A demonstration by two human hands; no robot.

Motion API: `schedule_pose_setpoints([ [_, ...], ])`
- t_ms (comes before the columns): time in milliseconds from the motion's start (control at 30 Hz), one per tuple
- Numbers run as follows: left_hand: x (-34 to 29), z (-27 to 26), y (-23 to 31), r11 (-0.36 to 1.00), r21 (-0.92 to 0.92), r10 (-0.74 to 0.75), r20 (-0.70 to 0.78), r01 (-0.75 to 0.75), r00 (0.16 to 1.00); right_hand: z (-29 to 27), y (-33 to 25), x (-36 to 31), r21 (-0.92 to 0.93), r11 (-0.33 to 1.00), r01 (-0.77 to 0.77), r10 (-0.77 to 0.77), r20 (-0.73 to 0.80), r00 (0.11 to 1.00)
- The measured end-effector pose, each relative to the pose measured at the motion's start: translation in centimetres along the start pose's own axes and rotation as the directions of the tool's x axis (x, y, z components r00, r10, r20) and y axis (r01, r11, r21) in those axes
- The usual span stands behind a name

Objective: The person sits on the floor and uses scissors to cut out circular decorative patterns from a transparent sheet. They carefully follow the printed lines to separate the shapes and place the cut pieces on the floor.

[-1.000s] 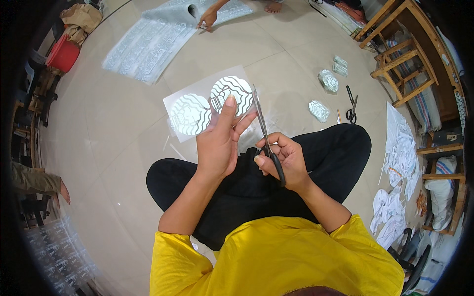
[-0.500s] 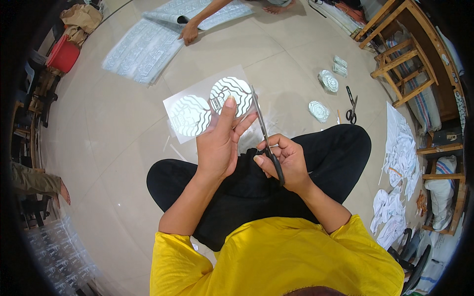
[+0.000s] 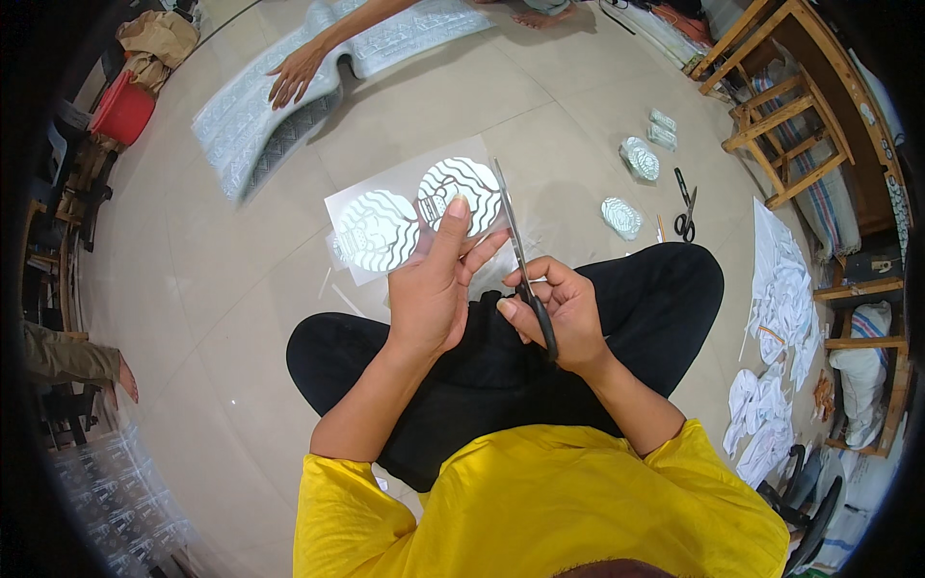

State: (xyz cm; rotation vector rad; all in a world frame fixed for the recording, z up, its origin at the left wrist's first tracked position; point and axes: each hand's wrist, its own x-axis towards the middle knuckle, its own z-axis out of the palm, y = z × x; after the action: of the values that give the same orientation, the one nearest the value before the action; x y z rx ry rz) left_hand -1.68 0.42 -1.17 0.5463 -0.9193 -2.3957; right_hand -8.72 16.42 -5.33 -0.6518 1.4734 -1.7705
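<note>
Between the thumb and fingers of my left hand (image 3: pixel 431 289) is a clear plastic sheet (image 3: pixel 348 196) bearing two round silvery wavy-patterned stickers. One round sticker (image 3: pixel 378 231) is at the left, the other partly under my thumb. My right hand (image 3: pixel 562 310) is closed round the black handles of a pair of scissors (image 3: pixel 521 252). Their blades point away from me, along the right edge of the sheet, beside the right-hand sticker. Whether the blades are cutting into the plastic I cannot tell.
At right on the tiled floor lie cut-out stickers (image 3: pixel 621 219), stacked stickers (image 3: pixel 640 159) and another pair of scissors (image 3: pixel 687 217). White scraps (image 3: pixel 785 289) are heaped beyond. A co-worker's hand (image 3: pixel 298 75) rests on a large printed sheet (image 3: pixel 231 125) ahead. A wooden stool (image 3: pixel 785 135) stands far right.
My left hand and the plastic sheet have shifted slightly right and nearer me. The scissors have moved barely at all. The co-worker's hand went left, and the large sheet now bulges and folds.
</note>
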Motion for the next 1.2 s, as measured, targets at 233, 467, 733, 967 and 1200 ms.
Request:
schedule_pose_setpoints([
  [233,-0.1,0.1,0.1,1.0,0.006,0.006,0.004,-0.006,1.0,0.1,-0.2,-0.1,0.008,1.0,-0.025,0.025,-0.008,1.0],
  [467,-0.1,-0.1,0.0,0.999,-0.016,-0.035,-0.008,0.035,0.999,0.1,-0.2,-0.1,0.014,1.0,-0.021,0.021,-0.012,1.0],
  [733,-0.5,-0.2,-0.6,0.989,0.075,-0.131,-0.001,0.13,0.991,-0.2,-0.7,0.3,0.002,1.0,-0.022,0.022,-0.029,0.999],
  [967,0.3,-1.7,-2.2,0.956,0.263,-0.119,-0.067,0.133,0.991,-0.5,-0.6,0.6,0.024,0.999,-0.028,0.032,-0.21,0.977],
  [1200,-0.8,0.0,-4.7,0.694,0.709,-0.3,0.129,0.124,0.945,-3.1,-2.3,2.1,0.078,0.977,0.2,-0.149,-0.423,0.894],
])
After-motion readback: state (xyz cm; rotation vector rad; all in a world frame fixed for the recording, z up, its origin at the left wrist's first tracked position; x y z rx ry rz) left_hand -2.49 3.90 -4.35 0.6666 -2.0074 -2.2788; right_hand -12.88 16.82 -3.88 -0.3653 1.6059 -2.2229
